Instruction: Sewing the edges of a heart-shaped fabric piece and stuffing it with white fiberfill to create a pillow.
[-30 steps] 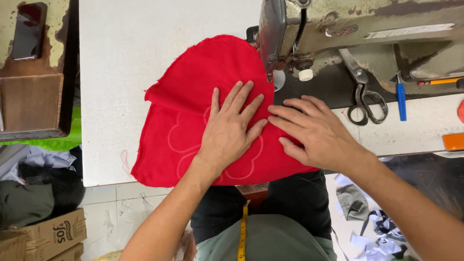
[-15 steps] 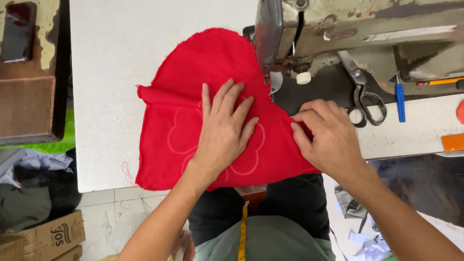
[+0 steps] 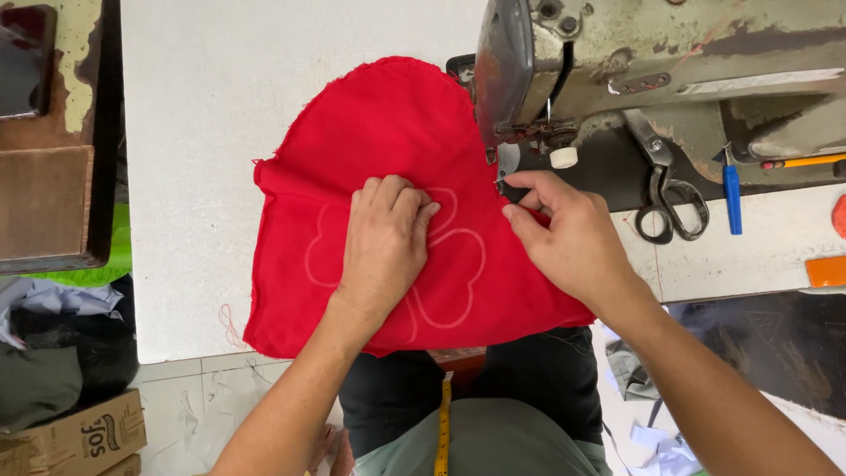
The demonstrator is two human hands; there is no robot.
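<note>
Red cloth point(image 3: 388, 150) with pale flower outline, white table point(image 3: 220, 106), seemingly blue-handled tool point(image 3: 732, 199)

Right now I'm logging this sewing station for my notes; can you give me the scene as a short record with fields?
Setting: white table with a worn sewing machine
Workpiece: red fabric, flat on the table, pale flower outline drawn on it
Left hand: pressed on the fabric, fingers curled over the outline
Right hand: fingertips pinching the fabric edge near the presser foot
Tools beside machine: scissors, blue-handled tool
On the person: yellow measuring tape
Floor, left: cardboard box
</note>
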